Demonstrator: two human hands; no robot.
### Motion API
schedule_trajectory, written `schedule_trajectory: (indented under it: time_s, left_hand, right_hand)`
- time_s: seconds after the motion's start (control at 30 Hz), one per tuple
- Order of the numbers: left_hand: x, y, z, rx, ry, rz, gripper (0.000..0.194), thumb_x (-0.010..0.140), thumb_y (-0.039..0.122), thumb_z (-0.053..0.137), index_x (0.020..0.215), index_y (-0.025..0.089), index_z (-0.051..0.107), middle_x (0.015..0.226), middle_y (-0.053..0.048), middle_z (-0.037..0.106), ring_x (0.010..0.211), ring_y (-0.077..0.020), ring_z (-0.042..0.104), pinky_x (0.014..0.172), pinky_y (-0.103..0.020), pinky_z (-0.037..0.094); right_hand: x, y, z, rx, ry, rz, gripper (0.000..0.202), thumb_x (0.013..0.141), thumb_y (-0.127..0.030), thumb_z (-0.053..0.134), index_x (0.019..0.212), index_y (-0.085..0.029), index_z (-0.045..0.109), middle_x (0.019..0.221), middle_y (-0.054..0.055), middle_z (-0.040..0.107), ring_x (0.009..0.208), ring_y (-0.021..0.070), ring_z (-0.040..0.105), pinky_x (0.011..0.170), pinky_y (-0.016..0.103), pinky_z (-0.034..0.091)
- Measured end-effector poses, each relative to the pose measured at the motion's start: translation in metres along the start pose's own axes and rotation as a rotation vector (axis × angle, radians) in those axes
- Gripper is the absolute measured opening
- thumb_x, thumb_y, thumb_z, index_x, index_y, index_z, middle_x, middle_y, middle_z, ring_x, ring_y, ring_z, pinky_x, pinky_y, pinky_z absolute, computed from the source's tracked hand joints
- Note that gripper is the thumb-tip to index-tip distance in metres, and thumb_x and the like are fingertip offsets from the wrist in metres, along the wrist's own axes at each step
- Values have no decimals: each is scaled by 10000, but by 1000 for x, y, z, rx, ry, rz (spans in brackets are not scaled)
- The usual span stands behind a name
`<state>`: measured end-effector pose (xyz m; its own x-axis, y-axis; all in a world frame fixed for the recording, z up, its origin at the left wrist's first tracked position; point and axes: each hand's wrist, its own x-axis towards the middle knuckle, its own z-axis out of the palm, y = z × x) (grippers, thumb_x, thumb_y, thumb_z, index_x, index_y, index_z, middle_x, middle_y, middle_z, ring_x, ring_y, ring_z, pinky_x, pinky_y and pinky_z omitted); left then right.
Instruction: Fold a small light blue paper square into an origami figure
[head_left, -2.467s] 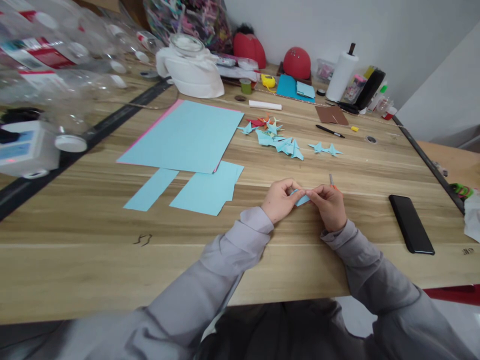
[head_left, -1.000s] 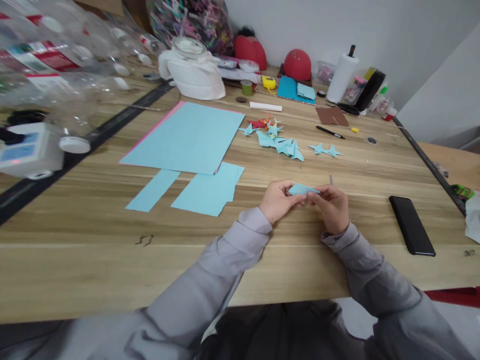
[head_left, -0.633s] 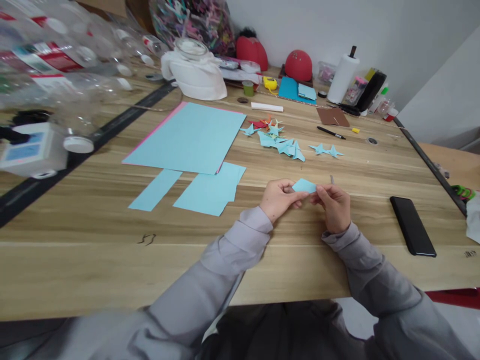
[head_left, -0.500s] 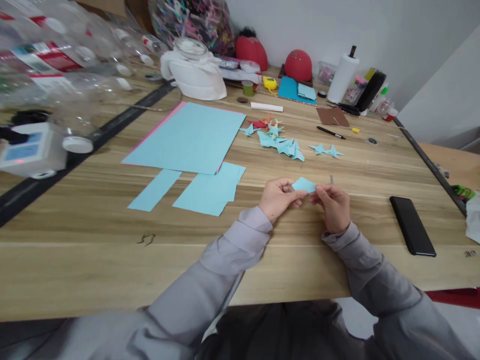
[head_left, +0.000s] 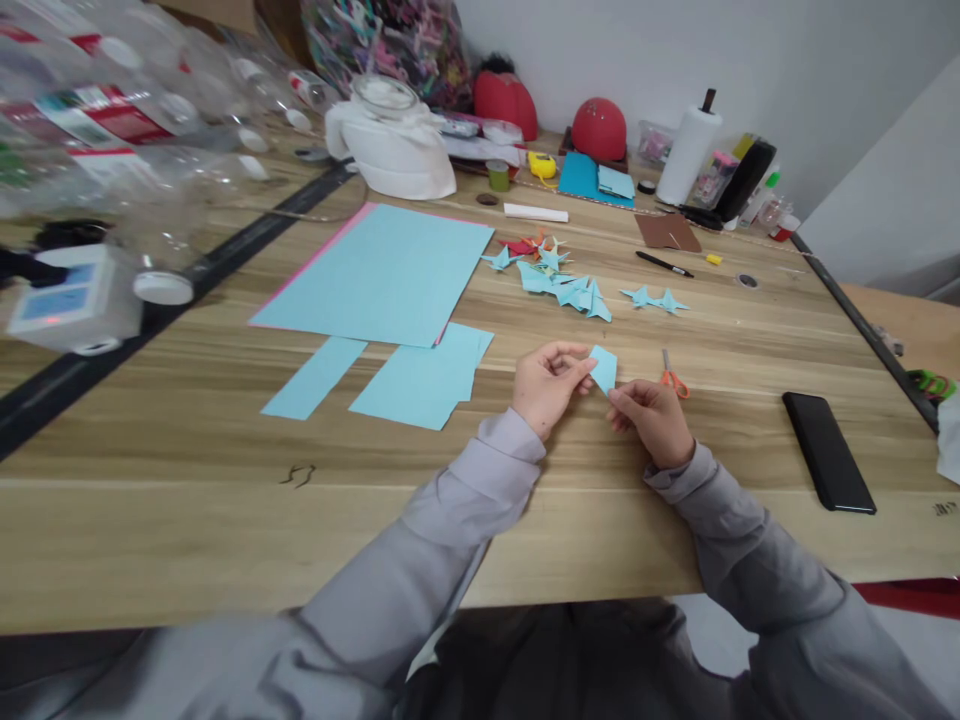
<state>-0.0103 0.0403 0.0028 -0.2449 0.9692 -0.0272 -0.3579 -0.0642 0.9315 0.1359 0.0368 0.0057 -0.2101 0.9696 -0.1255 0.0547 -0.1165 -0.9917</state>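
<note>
The fingers (head_left: 581, 365) of the left hand (head_left: 547, 385) pinch the left edge of a small folded paper (head_left: 604, 368), and the right hand (head_left: 651, 418) pinches its lower corner from below. The paper is light blue and stands almost upright between both hands, just above the surface (head_left: 225, 480). Both wrists lie low near the surface, and the grey sleeves reach back to the near edge. Just beside the right hand, scissors (head_left: 670, 375) with orange handles lie flat. To the left are cut blue sheets (head_left: 420, 385) and, behind them, one big sheet (head_left: 382, 270). Farther back lies a group of folded paper figures (head_left: 562, 285). A black phone (head_left: 829, 450) lies well apart at the right.
</note>
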Motion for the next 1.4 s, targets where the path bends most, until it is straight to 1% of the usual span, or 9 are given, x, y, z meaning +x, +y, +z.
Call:
schedule_trajectory:
  time_s: [0.13,0.23,0.3,0.33,0.43,0.6,0.9,1.23,1.4]
  left_hand:
    - [0,1,-1,-1,-11,8,368,572,305,810,843,116,646,529,24,615,509,-111,593,490,-224,489]
    - [-1,1,-3,-43,-89,-15,454,572,297,816,968,139,663,802,-41,709,672,-147,655,568,-262,533]
    - [-2,-1,-4,-65,-167,-14,517,552,252,827,1037,164,672,1018,-75,709,795,-170,673,675,-301,553]
    - [-2,-2,-5,-72,-202,-11,534,542,226,828,1052,172,678,1061,-79,704,839,-178,674,734,-319,551]
    - [-3,-3,-5,-64,-258,-22,483,550,180,812,1021,164,708,962,-62,731,853,-170,674,830,-328,526]
    - [-5,1,-5,-30,-260,-43,368,573,167,786,936,142,731,675,-5,700,684,-133,655,764,-300,528]
    - [-6,1,-4,-42,-290,-47,377,571,191,790,936,132,721,695,-24,717,655,-136,661,746,-308,528]
    - [-6,0,-4,-32,-273,-46,394,573,254,809,937,129,724,670,-23,707,638,-143,654,737,-316,519]
    - [-7,3,-3,19,-239,-50,417,574,327,824,933,134,736,654,-26,693,641,-151,651,738,-323,523]
  right_hand:
    - [0,0,1,-2,-36,-35,428,599,-571,749,584,-175,587,490,-8,632,379,82,529,408,209,444]
    - [0,0,-1,43,-32,-32,430,613,-572,747,590,-172,590,498,-9,634,384,80,537,406,200,437]
    - [0,0,-2,79,-34,-24,422,617,-559,754,585,-169,595,506,-9,638,387,77,541,407,194,433]
    - [0,0,-2,94,-37,-22,414,620,-550,757,585,-168,599,509,-10,640,388,76,541,408,192,431]
    - [-1,-1,-1,124,-51,-22,394,625,-528,765,588,-170,607,506,-11,641,387,74,541,413,189,431]
    - [-4,-3,0,129,-59,-32,371,640,-508,760,595,-175,604,510,-13,643,388,79,540,406,194,420]
    - [-4,-2,0,144,-38,-47,374,661,-528,737,609,-179,614,505,-5,643,378,93,534,395,210,407]
    - [-3,-1,0,198,-59,1,406,669,-577,709,634,-185,609,504,3,643,391,105,535,404,223,433]
    - [-2,-2,-1,198,-51,24,403,633,-575,731,626,-191,607,494,-3,636,390,108,535,405,231,442]
